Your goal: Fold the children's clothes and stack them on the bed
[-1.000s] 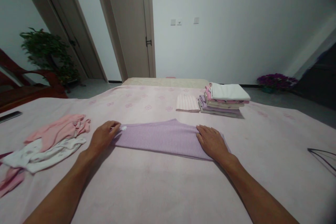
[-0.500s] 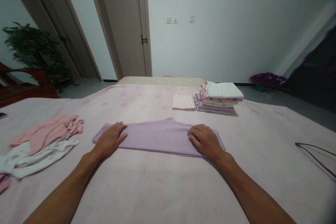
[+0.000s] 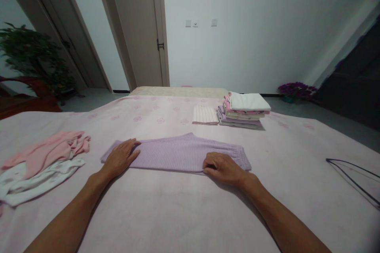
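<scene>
Lilac striped trousers, folded lengthwise, lie across the bed in front of me. Their far edge rises to a point near the middle, and a gathered band shows at the right end. My left hand rests flat on the left part, fingers stretched out and apart. On the right, my right hand is closed, its curled fingers pinching the near edge of the cloth. The fingertips are partly hidden under the hand.
A stack of folded clothes stands at the far right, beside a folded striped piece. Crumpled pink clothing and a white printed garment lie at the left. A dark, thin wire loop is on the pink sheet at right.
My right hand has slid from lying on the trousers to their near edge, and its fingers have closed on the cloth. My left hand stays in place. The view has shifted slightly right.
</scene>
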Motion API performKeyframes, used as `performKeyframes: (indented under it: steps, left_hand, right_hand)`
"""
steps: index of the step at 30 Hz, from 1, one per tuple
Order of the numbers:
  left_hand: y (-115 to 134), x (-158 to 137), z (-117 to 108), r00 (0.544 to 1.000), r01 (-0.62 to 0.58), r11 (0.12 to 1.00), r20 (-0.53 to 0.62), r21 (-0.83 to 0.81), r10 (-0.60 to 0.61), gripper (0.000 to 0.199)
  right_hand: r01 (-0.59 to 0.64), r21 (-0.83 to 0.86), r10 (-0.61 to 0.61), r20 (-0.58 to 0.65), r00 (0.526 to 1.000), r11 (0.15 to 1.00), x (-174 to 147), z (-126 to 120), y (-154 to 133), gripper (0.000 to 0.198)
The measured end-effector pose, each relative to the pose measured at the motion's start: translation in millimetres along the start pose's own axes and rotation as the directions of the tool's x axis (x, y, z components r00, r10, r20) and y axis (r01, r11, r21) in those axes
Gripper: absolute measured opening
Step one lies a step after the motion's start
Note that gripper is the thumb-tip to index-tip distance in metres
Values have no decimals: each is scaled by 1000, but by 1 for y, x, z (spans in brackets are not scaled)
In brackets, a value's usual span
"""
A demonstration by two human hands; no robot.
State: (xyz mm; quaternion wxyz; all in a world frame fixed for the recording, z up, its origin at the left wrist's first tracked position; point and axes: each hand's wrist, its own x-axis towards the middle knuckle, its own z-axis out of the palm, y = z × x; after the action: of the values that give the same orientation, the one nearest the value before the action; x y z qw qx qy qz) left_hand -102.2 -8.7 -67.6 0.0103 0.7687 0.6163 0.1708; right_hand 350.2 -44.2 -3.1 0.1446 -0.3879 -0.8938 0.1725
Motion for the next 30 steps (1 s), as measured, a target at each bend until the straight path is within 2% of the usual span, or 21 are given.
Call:
performKeyframes:
  steps: [6,10,14,17,23,27,30]
  left_hand:
    - [1,1,-4,1000,0,1000,0,-15,0,52]
    - [1,2,-6,1000,-11,1000,-10,-21,11,50]
    - [1,2,-7,1000,-4,1000,-12,-14,4,48]
    - [2,3,-9,1000,3,1000,-11,-15,-3,48]
    - [-1,4,-11,999,30,999,-26,-35,-31,44]
    - [-4,5,-9,998,51,997,-29,-49,-53,43]
    - [-9,7,-6,997,64,997,-33,-42,-65,43]
  right_hand:
    - [-27,87,26,14,1000,996,-1,-11,-7,14]
    - [-75,79,69,73,995,994,-1,-5,-4,11]
    - [-109,74,107,37,994,991,-1,0,-1,10]
    - [-101,62,102,-5,995,993,-2,-1,-1,12]
    - [-59,6,58,26,998,998,-4,0,-4,19]
    - [-30,-1,30,-101,994,1000,-2,2,-3,24]
    - [31,-87,-46,-183,982,996,-2,4,1,28]
